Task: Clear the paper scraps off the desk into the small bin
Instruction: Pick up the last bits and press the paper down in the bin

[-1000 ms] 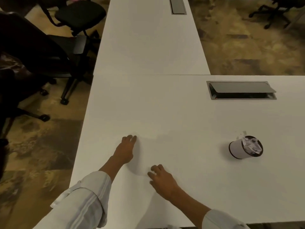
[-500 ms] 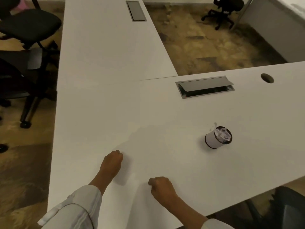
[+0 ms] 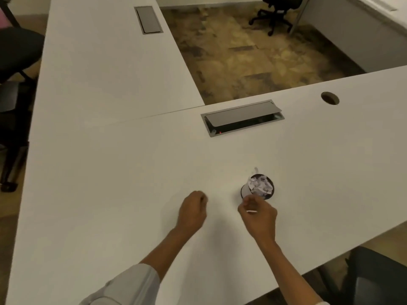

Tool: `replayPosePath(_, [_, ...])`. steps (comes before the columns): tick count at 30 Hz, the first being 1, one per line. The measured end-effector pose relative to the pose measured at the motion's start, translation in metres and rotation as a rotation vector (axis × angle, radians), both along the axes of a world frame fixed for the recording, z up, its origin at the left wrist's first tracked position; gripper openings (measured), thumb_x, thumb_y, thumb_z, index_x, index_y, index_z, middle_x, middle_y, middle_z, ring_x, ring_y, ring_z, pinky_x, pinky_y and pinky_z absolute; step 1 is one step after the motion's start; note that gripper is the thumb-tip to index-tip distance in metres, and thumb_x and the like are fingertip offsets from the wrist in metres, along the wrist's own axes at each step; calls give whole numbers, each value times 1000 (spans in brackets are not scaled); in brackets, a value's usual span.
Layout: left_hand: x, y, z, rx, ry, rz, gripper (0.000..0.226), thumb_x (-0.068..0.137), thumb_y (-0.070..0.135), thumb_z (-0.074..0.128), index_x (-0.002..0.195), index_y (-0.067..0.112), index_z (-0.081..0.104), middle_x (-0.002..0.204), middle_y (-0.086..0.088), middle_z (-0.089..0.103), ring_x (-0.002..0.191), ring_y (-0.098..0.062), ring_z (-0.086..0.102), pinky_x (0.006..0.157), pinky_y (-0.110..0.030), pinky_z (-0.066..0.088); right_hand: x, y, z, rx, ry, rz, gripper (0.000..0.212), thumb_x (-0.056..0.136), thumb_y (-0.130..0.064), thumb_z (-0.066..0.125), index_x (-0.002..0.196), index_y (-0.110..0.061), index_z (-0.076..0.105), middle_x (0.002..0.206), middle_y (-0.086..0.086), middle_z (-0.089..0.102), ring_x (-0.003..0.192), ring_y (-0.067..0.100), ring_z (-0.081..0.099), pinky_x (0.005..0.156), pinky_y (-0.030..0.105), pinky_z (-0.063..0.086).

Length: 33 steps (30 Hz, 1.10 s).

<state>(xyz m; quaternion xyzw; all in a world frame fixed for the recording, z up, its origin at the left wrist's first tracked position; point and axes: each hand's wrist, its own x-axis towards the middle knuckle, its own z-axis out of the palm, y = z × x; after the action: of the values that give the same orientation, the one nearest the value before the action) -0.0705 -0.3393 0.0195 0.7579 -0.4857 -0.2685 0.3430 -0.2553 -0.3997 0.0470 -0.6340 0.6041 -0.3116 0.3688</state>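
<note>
A small white paper scrap [image 3: 251, 211] is pinched in the curled fingers of the right hand [image 3: 259, 216], just near of the small bin [image 3: 245, 191]. The bin, a little round cup with a dark rim, stands on the white desk [image 3: 132, 164], full of crumpled white paper [image 3: 259, 186]. To its left the left hand [image 3: 192, 211] rests fisted; whether it holds anything is hidden.
</note>
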Motion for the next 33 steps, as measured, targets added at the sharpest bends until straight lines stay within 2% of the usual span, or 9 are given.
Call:
replayPosePath(4, [-70,-81,35,-146,102,-38,13,91,9,50,83,8,59,81,-4,63,73,-19,57,68,-34,49,-35,-62,13,-81,-15,-17,20,76,-10,74,77,-27,65,73,-14,70,67,-1,68,57,9,52])
replayPosePath(9, [-104,-128,38,-56,24,-148,9,85,18,57,88,13,64,85,1,68,72,-15,59,70,-37,54,-62,-104,8,-54,96,207,7,84,-15,71,88,-21,72,77,-10,73,73,-2,68,63,7,52])
replayPosePath(13, [-93,-134,29,-128,101,-88,22,74,12,62,95,15,64,84,5,67,63,-11,56,60,-24,50,-88,-136,2,-56,82,221,16,83,-6,68,82,-22,72,77,-14,71,77,-7,66,56,3,47])
replayPosePath(16, [-76,-133,20,-128,125,-29,28,68,6,59,92,21,61,80,9,62,63,-11,57,54,-9,36,-106,-175,-6,-15,93,237,23,85,-2,64,86,-23,72,85,-14,73,82,1,69,64,11,55])
replayPosePath(18, [-66,-131,12,-98,121,18,29,66,6,57,88,24,60,78,12,61,62,-10,57,52,-7,34,-107,-205,-15,-13,149,387,29,86,5,59,95,-18,74,98,-8,73,92,10,69,78,25,58])
replayPosePath(20, [-60,-128,5,-52,127,51,27,65,8,55,84,27,59,75,12,62,61,-9,58,51,-7,34,-97,-235,-26,-47,317,649,39,86,10,51,108,-15,72,119,1,69,112,20,63,95,35,51])
replayPosePath(24, [-55,-129,-11,64,131,27,28,69,8,50,84,29,59,74,11,63,63,-7,58,51,-9,37,-62,-273,-53,-148,678,1144,59,89,8,44,137,-24,54,152,-1,41,138,21,37,104,37,44])
replayPosePath(28, [-48,-148,-23,179,63,-79,30,78,-2,50,93,21,63,83,7,66,69,-7,61,68,-27,53,-46,-275,-78,-347,825,1538,67,91,-5,50,149,-32,30,162,0,18,145,27,24,105,43,42])
replayPosePath(33, [-46,-163,-33,218,35,-152,30,79,-3,49,97,17,64,85,3,68,71,-13,63,72,-31,55,-61,-270,-93,-501,830,1673,58,90,-24,54,145,-29,38,160,3,24,146,30,23,115,47,30])
